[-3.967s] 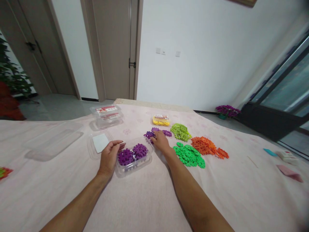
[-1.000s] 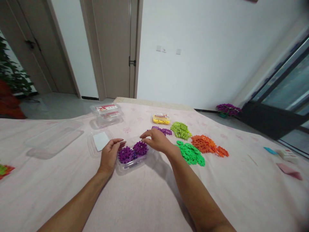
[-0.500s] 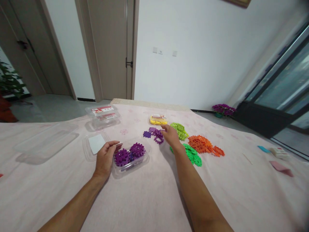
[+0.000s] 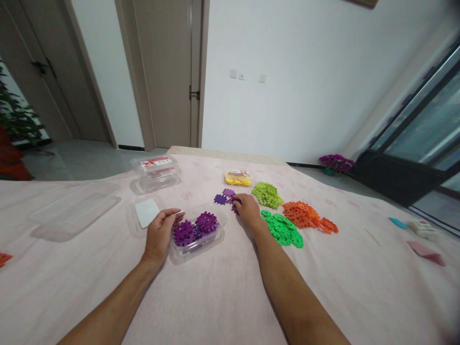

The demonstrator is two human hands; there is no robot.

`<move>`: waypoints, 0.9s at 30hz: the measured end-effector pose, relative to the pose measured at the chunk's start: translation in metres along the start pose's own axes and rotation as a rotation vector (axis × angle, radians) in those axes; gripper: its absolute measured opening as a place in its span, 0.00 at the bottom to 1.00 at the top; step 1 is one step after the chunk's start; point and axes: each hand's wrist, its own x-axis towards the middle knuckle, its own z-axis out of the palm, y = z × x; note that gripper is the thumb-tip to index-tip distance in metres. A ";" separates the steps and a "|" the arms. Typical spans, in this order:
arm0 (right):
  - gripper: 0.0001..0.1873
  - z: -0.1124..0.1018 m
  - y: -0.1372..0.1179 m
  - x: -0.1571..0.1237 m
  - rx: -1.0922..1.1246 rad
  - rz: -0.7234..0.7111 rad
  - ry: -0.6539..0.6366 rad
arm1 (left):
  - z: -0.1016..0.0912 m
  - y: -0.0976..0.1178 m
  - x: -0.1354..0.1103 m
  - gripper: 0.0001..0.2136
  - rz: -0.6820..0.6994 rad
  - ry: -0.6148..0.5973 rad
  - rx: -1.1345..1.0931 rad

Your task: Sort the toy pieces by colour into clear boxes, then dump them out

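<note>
left of the clear box my left hand pinches its rim; right hand touches loose purple pieces, grip unclear.

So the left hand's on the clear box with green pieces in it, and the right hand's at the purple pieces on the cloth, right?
Not quite: the pieces inside the clear box are purple, not green, as the head view shows. The left hand is on that box, and the right hand is at the purple pieces on the cloth.
</note>
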 end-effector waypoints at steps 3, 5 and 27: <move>0.15 -0.002 -0.002 0.000 0.004 0.078 0.051 | 0.000 0.000 0.000 0.15 -0.001 -0.001 0.000; 0.16 -0.005 -0.003 0.000 0.032 0.123 0.135 | 0.000 0.000 0.000 0.14 -0.001 -0.003 -0.004; 0.16 -0.035 -0.095 -0.006 1.141 0.154 -0.134 | -0.001 -0.001 0.001 0.14 -0.003 -0.023 -0.004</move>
